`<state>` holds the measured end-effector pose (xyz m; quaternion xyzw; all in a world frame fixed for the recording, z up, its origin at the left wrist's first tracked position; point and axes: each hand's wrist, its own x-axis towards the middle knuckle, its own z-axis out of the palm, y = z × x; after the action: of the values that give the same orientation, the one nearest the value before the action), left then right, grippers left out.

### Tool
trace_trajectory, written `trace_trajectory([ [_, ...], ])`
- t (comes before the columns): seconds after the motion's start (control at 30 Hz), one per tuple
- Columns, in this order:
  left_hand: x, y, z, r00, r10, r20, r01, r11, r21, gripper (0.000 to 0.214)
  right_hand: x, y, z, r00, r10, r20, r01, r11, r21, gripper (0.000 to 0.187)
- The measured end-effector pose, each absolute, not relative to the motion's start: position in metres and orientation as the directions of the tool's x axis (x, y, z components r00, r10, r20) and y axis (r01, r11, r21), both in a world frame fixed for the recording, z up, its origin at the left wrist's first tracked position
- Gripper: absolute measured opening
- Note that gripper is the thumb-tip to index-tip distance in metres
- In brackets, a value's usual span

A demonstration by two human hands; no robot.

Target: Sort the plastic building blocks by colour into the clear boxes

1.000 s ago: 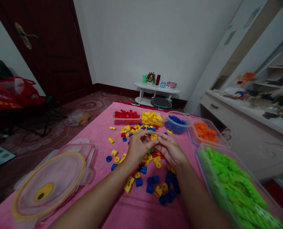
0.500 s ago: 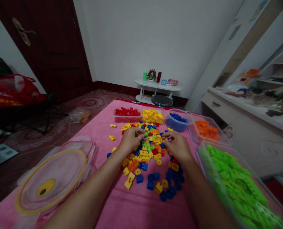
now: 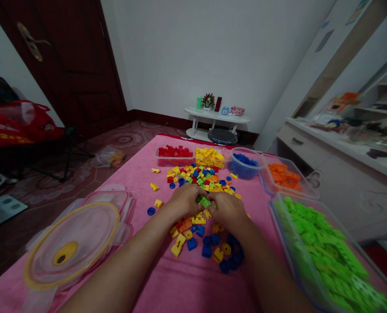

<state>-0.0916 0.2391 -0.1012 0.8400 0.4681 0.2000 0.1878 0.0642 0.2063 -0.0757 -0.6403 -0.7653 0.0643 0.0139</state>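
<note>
Both hands meet over the mixed pile of plastic building bricks (image 3: 198, 219) in the middle of the pink cloth. My left hand (image 3: 187, 201) curls inward from the left, its fingers closed at a few green building bricks (image 3: 203, 201). From the right, my right hand (image 3: 228, 210) reaches to the same green bricks, with thumb and fingers bent together around them. My fingertips are partly hidden, and so are bricks under the palms. Blue wheel-like pieces (image 3: 234, 262) lie by my right wrist, and yellow bricks (image 3: 178, 246) lie nearer to me.
Along the far edge stand tubs of red bricks (image 3: 175, 151), yellow bricks (image 3: 209, 156) and blue pieces (image 3: 244, 160). Boxes of orange bricks (image 3: 282, 175) and green bricks (image 3: 323, 250) line the right side. Stacked clear lids (image 3: 85, 230) lie at left.
My hands have come together and closer to me, from either side of the pile to the green bricks at its middle. The far part of the pile is now uncovered.
</note>
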Motion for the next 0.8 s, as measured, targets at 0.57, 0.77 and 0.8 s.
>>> trace_trajectory([
  [0.57,-0.085,0.246,-0.114,0.191,0.954,0.233,0.680,-0.300,0.669,0.021,0.081,0.228,-0.091,0.135,0.987,0.092,0.315,0.046,-0.948,0.020],
  [0.77,-0.086,0.251,-0.097,-0.053,0.947,0.316,0.180,-0.302,0.936,0.017,0.069,0.221,-0.083,-0.109,0.963,-0.247,-0.599,-0.262,-0.757,0.020],
  [0.8,-0.084,0.249,-0.092,-0.067,0.943,0.327,0.111,-0.319,0.941,0.017,0.065,0.219,-0.083,-0.164,0.946,-0.279,-0.621,-0.319,-0.716,0.021],
])
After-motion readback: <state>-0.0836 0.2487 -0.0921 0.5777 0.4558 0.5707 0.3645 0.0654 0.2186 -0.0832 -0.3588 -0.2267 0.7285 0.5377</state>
